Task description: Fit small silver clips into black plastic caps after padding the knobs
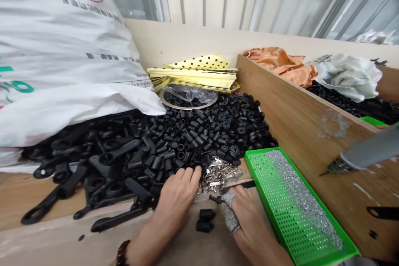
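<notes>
A worker's left hand point(178, 193) lies palm down at the near edge of a heap of short black plastic sleeves point(183, 133). Its fingers are side by side with the tips dipped into the parts, and whether they pinch anything underneath cannot be made out. The right hand point(249, 224), just right of it, wears a grey knitted finger cot point(230, 213) that points far and left toward a small dark piece. Its grip is hidden too.

Between the two hands, two loose black sleeves point(205, 220) lie on their sides on the bench, one just nearer than the other, long axes running left to right.

A scatter of bright metal clips point(218, 170) sits just beyond the fingertips. Long black handles point(93, 166) sprawl to the left under a white sack point(62, 70), and ribbed black wheels point(237, 124) are piled farther right.

A green perforated tray point(280, 216) holds a stripe of small silver screws point(304, 201), its length angled from far left to near right. A grey power driver point(364, 153) enters from the right, its bit aimed left.
</notes>
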Tool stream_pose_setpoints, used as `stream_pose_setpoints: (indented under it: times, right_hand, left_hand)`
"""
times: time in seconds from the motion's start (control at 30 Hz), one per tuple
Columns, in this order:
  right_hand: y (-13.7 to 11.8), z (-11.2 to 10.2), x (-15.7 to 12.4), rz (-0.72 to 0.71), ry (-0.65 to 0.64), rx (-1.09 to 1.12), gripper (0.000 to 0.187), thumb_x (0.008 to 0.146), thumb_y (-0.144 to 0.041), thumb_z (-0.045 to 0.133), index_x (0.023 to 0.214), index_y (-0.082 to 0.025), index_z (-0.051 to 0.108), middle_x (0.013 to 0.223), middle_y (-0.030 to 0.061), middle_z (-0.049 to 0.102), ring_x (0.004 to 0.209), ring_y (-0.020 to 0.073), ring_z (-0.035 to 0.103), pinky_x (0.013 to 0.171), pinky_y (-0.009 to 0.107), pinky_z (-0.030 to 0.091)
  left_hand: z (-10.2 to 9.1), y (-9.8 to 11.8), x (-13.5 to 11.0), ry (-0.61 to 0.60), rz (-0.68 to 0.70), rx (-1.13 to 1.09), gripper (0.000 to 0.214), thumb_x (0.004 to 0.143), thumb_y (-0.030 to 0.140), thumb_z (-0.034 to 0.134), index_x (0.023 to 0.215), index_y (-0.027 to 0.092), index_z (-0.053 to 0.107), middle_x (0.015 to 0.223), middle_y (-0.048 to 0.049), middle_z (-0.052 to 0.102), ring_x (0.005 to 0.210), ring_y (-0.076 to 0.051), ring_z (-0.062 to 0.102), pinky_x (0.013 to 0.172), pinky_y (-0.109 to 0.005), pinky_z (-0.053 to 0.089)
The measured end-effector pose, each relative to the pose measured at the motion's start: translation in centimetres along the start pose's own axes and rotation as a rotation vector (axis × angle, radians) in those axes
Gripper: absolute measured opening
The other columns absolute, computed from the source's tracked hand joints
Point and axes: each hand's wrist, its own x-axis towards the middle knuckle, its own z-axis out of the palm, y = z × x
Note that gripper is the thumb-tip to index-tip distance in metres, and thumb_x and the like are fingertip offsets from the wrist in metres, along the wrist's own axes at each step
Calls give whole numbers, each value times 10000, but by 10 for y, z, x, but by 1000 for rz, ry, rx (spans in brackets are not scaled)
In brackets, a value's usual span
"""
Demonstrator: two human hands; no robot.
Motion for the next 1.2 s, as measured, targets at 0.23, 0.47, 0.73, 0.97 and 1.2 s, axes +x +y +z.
stream_pose_setpoints:
  times: [0.23, 0.47, 0.73, 0.97, 1.2]
  right_hand:
    - [-2, -1, 1, -1, -1, -18, 209, 706, -58, 392, 773, -203, 527, 910, 86, 623, 908, 259, 528, 855, 435, 407]
    - [-3, 0, -1, 12, 15, -19, 252, 692, -29, 373, 793, -203, 524, 938, 93, 627, 974, 264, 525, 901, 448, 390]
    - [-2, -4, -4, 23, 7, 15, 222, 664, -20, 380, 742, -198, 486, 884, 89, 598, 893, 258, 515, 833, 437, 409]
    - [0, -1, -4, 26, 22, 59, 231, 671, -14, 385, 769, -195, 491, 907, 92, 587, 907, 255, 501, 854, 432, 383]
    - [-3, -3, 2, -35, 78, 109, 215, 628, -38, 374, 751, -198, 449, 849, 78, 552, 851, 245, 489, 783, 394, 376]
  left_hand:
    - [3, -6, -1, 5, 7, -30, 305, 843, 42, 442, 1103, 160, 550, 827, -43, 588, 747, -200, 541, 621, -289, 465]
    - [-4, 8, 10, -66, 98, -40, 264, 835, 81, 499, 1081, 160, 550, 909, -63, 582, 792, -223, 530, 618, -313, 469]
    - [-2, 9, 15, -70, 161, -22, 212, 801, -17, 495, 870, 167, 575, 815, -44, 592, 730, -216, 535, 563, -298, 443]
    - [-3, -2, 13, 1, 153, -58, 199, 856, 34, 442, 921, 162, 579, 829, -47, 595, 738, -200, 567, 615, -298, 493]
    - [10, -26, 4, 453, -13, -251, 218, 941, 203, 417, 1001, 145, 619, 979, -83, 632, 872, -161, 622, 808, -244, 503]
